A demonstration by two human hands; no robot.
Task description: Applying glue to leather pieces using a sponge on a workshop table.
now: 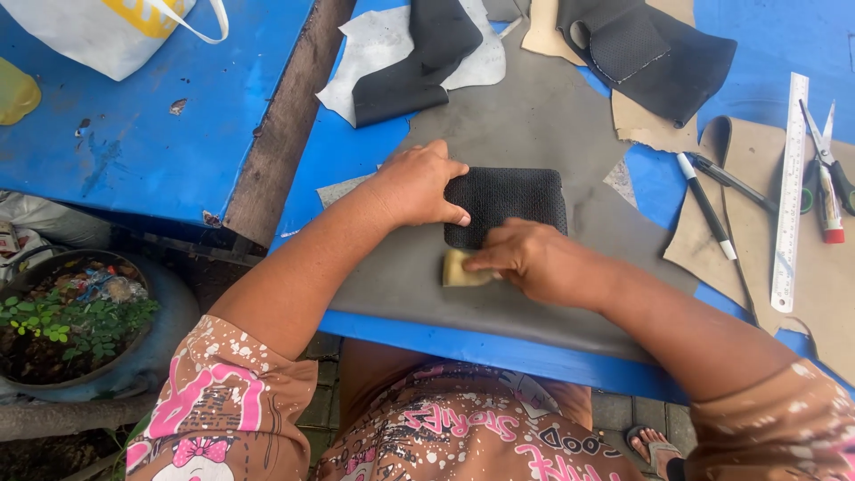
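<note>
A black textured rectangular piece lies on a grey sheet spread over the blue table. My left hand presses flat on the piece's left edge, fingers together. My right hand grips a small yellowish sponge-like block at the piece's lower left corner, touching the grey sheet.
Black and tan cut pieces lie at the back. At the right are a pen, a clear ruler and scissors on tan sheets. A white bag sits on the left blue table. A potted plant stands below left.
</note>
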